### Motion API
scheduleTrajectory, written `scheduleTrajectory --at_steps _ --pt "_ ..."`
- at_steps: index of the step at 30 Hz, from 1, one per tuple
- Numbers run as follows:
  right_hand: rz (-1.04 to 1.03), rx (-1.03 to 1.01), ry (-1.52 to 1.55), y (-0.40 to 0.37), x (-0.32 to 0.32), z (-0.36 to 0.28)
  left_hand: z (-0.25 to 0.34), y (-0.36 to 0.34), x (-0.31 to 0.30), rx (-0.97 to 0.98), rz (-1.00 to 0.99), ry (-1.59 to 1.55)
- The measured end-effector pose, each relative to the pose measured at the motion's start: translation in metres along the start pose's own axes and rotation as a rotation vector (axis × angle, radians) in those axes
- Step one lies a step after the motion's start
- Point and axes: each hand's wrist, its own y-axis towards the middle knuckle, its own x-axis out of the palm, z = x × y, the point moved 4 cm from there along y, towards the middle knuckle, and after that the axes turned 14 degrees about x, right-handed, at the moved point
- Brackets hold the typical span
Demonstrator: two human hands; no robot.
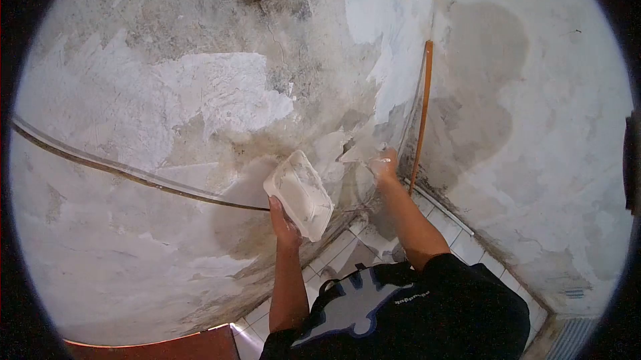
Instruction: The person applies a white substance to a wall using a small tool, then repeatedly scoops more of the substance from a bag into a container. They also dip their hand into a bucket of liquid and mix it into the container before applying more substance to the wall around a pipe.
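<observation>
At wall corner (408, 103): left fingers (278, 209) grip one plaster tray (302, 192), right fingers (384, 163) clamp one scraper (354, 154).

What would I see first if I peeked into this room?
The patchy wall, smeared with white plaster, fills nearly everything. In the middle, the left hand holds up a white tray smeared with plaster, while the right hand presses a scraper against the wall near the corner. A thin orange strip runs up that corner.

Black short-sleeved shirt (467, 310) here, blue-and-white graphic (350, 306) across the front, small white lettering (406, 298); forearms bare, right hand (384, 166) flecked white.
</observation>
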Motion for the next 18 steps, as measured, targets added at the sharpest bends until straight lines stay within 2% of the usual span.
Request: scheduleTrajectory --at_steps 1,3,6,10,12,16,18 --pt "-0.003 0.004 0.002 0.005 0.008 0.009 0.001 0.000 -0.001 0.000 0.001 0.006" --pt "-0.150 0.113 0.264 0.013 0.026 0.024 0.005 0.001 -0.002 0.051 -0.049 0.155" --pt "-0.252 0.040 0.300 0.018 0.034 0.033 0.007 -0.002 -0.010 0.071 -0.004 0.156" --pt "-0.269 0.170 0.204 -0.011 0.012 -0.010 0.015 -0.005 -0.008 0.067 0.008 0.152" --pt "-0.367 0.214 0.283 -0.027 0.003 -0.035 0.017 -0.005 -0.006 0.033 0.030 0.115" --pt "-0.377 0.223 0.357 -0.022 0.011 -0.048 0.014 -0.002 -0.009 0.044 0.014 0.115" --pt "-0.604 0.095 0.452 -0.014 0.027 -0.052 0.012 -0.002 -0.007 0.034 -0.012 0.111"
